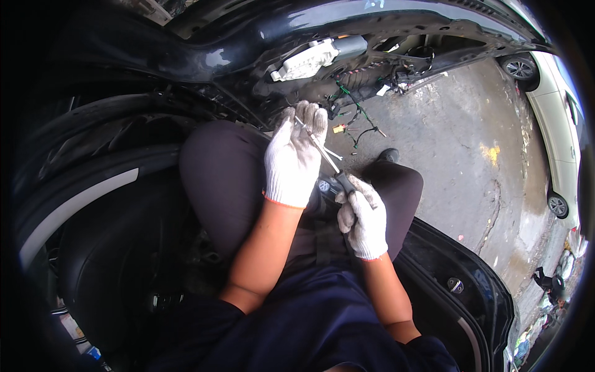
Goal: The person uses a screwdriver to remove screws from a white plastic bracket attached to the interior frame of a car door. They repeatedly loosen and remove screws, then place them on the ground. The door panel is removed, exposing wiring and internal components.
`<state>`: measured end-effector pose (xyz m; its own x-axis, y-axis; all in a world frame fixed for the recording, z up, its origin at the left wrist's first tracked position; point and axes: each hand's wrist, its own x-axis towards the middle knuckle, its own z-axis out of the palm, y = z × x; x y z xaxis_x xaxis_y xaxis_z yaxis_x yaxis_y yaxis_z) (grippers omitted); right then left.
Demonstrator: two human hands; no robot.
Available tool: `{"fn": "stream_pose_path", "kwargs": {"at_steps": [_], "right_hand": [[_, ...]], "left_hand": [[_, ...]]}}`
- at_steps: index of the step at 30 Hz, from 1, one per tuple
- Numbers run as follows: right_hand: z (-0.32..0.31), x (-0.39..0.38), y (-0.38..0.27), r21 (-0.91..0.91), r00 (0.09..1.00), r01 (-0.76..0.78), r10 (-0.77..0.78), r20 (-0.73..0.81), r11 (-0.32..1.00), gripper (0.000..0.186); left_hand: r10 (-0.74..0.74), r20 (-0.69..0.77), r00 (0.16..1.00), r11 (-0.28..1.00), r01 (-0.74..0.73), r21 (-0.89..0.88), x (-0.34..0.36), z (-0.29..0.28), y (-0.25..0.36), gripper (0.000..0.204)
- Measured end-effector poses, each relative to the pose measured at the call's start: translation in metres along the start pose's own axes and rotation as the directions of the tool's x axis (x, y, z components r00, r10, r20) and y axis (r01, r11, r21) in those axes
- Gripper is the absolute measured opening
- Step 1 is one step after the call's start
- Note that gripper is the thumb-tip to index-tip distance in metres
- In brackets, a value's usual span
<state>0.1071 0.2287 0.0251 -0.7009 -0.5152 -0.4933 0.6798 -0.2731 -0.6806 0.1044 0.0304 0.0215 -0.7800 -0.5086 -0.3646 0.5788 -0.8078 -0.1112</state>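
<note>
I sit at an open car doorway with both hands in white knit gloves over my lap. My right hand (362, 217) grips the dark handle of a screwdriver (325, 155), whose thin metal shaft slants up and to the left. My left hand (294, 158) is closed around the upper part of that shaft, fingertips near its tip. A small black part (325, 186) with a round emblem lies between the two hands, mostly hidden by them. My knees in dark trousers (223, 180) are below.
The stripped inner side of a black car door (322, 37) arches overhead, with a white plastic unit (305, 61) and loose wiring (353, 115) hanging down. Concrete ground (458, 136) lies to the right, with a pale car (558, 111) parked at its edge. The door sill (458, 279) is at lower right.
</note>
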Motion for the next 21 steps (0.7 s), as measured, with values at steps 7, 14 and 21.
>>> {"fn": "stream_pose_path", "kwargs": {"at_steps": [7,14,21], "right_hand": [[0.016,0.035,0.001,-0.025,0.996,0.056,-0.054,0.074,0.998,0.039],[0.037,0.065,0.008,-0.167,0.991,0.127,-0.118,0.064,0.978,0.038],[0.04,0.072,0.013,-0.188,0.991,0.134,-0.126,0.053,0.973,0.038]], "left_hand": [[0.014,-0.047,0.999,0.997,-0.01,0.079,0.012,0.002,0.005,0.024],[0.173,-0.055,0.983,0.953,-0.153,0.262,0.015,-0.013,0.011,0.021],[0.152,-0.013,0.988,0.944,-0.141,0.299,0.017,-0.019,0.015,0.022]]}}
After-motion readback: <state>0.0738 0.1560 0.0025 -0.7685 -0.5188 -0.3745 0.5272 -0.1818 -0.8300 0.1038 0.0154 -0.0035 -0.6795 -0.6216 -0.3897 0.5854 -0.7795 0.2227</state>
